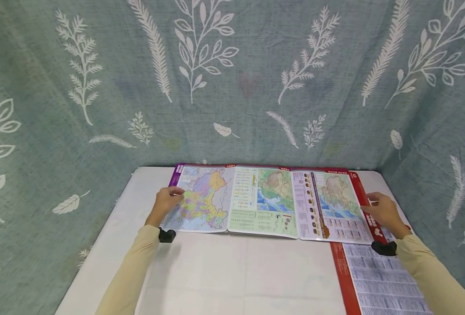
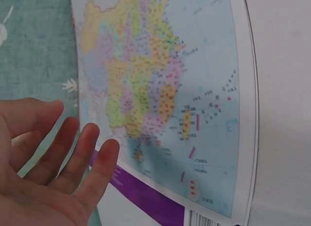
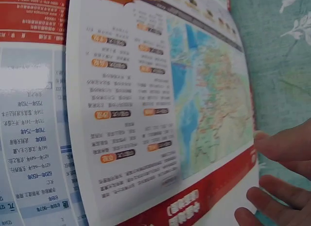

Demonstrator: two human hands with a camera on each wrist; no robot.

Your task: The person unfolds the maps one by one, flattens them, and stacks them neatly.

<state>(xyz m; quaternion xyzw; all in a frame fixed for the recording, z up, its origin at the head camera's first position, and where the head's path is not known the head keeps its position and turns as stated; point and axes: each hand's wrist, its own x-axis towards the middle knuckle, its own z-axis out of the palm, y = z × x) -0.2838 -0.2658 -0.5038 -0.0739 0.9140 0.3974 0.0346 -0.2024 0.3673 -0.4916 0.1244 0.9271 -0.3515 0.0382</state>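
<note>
A folded paper map (image 1: 262, 201) lies spread in three panels near the back of the table, with coloured maps, text and small pictures on it. My left hand (image 1: 168, 202) is at its left edge, by the purple strip (image 2: 141, 197). In the left wrist view the left fingers (image 2: 104, 155) are spread and loosely bent beside the political map panel (image 2: 150, 90). At the other end, my right hand (image 1: 383, 212) is over the red strip (image 3: 194, 206). Its thumb (image 3: 279, 141) comes right to the edge of the right panel, the other fingers loosely bent.
Under the right panel, a second sheet (image 1: 386, 280) with a red border and columns of text runs toward the front right. A white cloth (image 1: 240, 271) covers the table. Behind and at both sides hangs a green curtain (image 1: 252, 87) with white leaves.
</note>
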